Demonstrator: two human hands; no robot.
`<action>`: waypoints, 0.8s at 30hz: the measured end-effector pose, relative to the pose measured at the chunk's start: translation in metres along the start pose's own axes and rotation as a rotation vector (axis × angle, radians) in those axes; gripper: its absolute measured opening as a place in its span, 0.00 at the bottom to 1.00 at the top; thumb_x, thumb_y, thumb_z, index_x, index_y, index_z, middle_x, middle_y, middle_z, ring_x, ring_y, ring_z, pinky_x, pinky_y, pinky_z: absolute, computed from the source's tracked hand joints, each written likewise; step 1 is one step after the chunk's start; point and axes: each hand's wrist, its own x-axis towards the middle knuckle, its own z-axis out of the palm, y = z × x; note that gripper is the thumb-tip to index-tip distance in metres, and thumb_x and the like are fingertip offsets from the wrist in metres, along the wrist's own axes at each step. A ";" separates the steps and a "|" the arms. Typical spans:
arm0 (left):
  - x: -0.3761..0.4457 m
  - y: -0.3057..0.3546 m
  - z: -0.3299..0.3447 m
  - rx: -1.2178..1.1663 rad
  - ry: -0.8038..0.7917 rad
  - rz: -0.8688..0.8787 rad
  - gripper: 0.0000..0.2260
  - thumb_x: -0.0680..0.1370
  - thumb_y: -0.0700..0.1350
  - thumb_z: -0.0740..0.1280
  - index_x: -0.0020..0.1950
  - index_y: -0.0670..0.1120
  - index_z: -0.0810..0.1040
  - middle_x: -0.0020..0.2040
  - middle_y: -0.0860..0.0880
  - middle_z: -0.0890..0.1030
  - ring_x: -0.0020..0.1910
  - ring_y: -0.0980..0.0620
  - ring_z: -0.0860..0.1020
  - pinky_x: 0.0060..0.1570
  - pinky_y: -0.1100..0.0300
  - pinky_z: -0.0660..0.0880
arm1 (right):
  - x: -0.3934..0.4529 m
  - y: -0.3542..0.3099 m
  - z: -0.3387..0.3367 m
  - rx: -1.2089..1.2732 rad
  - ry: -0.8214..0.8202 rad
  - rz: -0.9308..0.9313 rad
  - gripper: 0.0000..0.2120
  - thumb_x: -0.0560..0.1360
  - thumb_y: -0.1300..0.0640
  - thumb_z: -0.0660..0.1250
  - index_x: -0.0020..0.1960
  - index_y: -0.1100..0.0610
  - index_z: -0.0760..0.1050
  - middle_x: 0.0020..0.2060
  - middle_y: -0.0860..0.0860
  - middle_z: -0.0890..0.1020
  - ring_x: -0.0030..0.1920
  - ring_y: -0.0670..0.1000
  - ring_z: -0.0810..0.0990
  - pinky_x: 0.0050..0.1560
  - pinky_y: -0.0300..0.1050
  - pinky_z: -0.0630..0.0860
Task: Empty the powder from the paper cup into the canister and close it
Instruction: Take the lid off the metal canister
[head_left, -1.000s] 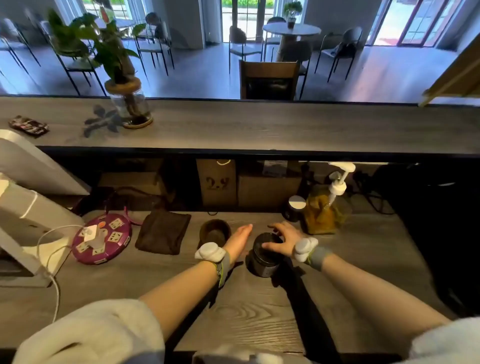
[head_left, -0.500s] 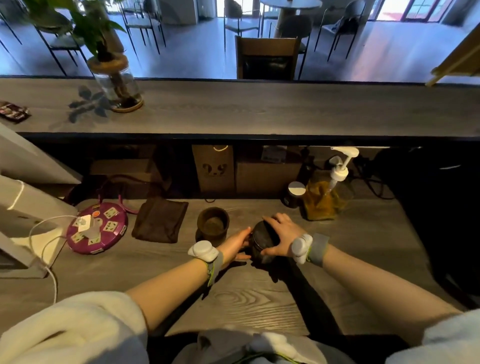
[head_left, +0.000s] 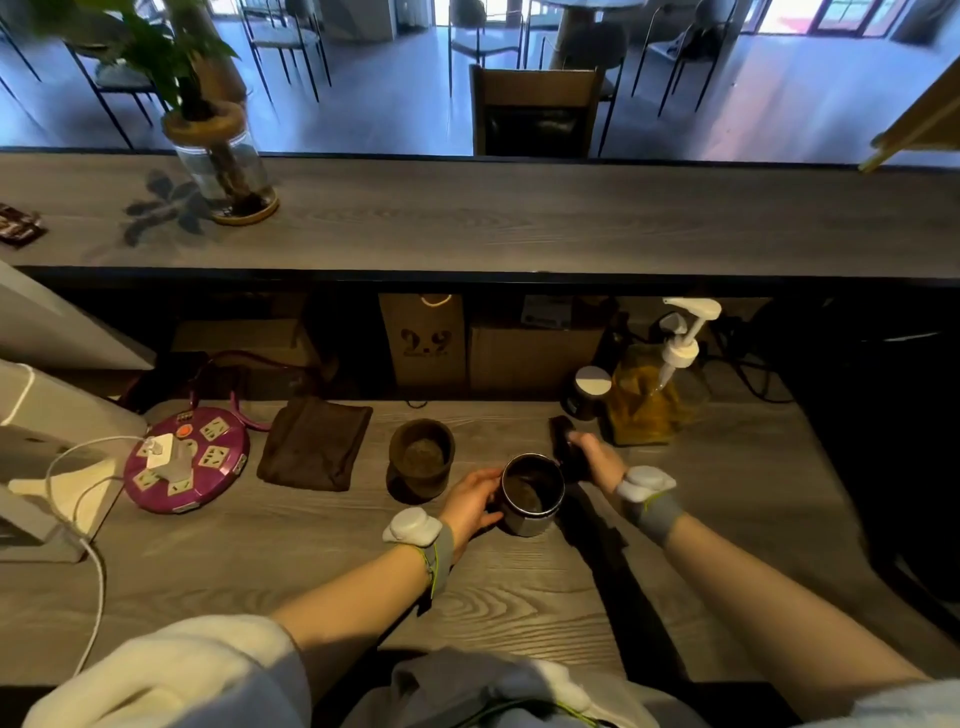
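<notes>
Left hand (head_left: 470, 501) curled against the left wall of the dark cylindrical metal canister (head_left: 531, 493), steadying it on the grey wood-grain counter (head_left: 519, 597). Right hand (head_left: 595, 460) closed on the dark round lid (head_left: 563, 447), held off at roughly 2 o'clock from the canister mouth.

Change against half a second back: lid then sat on the canister under the right palm; now lifted clear and swung aside. Canister mouth open, so the way for pouring looks prepared. Lid must be parked, or kept in hand, before the cup can be taken up.

Inside the canister: dark, dim; some content low down possible, cannot tell.

Brown paper cup (head_left: 421, 460) upright just beside the canister at 10 o'clock, untouched, a brownish layer of powder visible at its bottom. Pour not yet begun.

Further out: folded dark brown cloth (head_left: 314, 444) at 9 o'clock; round purple power strip (head_left: 189, 465) beyond it; amber pump bottle (head_left: 657, 400) at 1 o'clock, small white-capped dark jar (head_left: 589, 397) touching or nearly touching its left side.
</notes>
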 end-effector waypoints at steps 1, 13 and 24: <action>0.001 -0.001 0.001 -0.005 0.013 -0.004 0.13 0.79 0.40 0.59 0.63 0.43 0.73 0.53 0.44 0.74 0.56 0.50 0.73 0.60 0.51 0.72 | 0.006 0.005 -0.004 0.142 0.032 0.084 0.19 0.77 0.49 0.59 0.61 0.61 0.73 0.61 0.62 0.77 0.57 0.58 0.76 0.57 0.51 0.74; 0.008 0.001 0.002 0.002 0.046 -0.052 0.08 0.78 0.40 0.61 0.56 0.46 0.75 0.56 0.43 0.76 0.60 0.48 0.74 0.58 0.52 0.73 | 0.018 0.057 -0.043 0.347 0.081 0.431 0.28 0.75 0.35 0.55 0.63 0.56 0.67 0.59 0.62 0.77 0.32 0.60 0.83 0.22 0.44 0.79; 0.007 0.013 0.002 0.014 0.010 -0.065 0.15 0.79 0.44 0.60 0.64 0.44 0.74 0.62 0.41 0.77 0.62 0.46 0.75 0.51 0.55 0.74 | 0.031 0.054 -0.047 0.090 0.205 0.421 0.35 0.77 0.38 0.53 0.71 0.65 0.62 0.70 0.63 0.69 0.65 0.65 0.72 0.61 0.61 0.72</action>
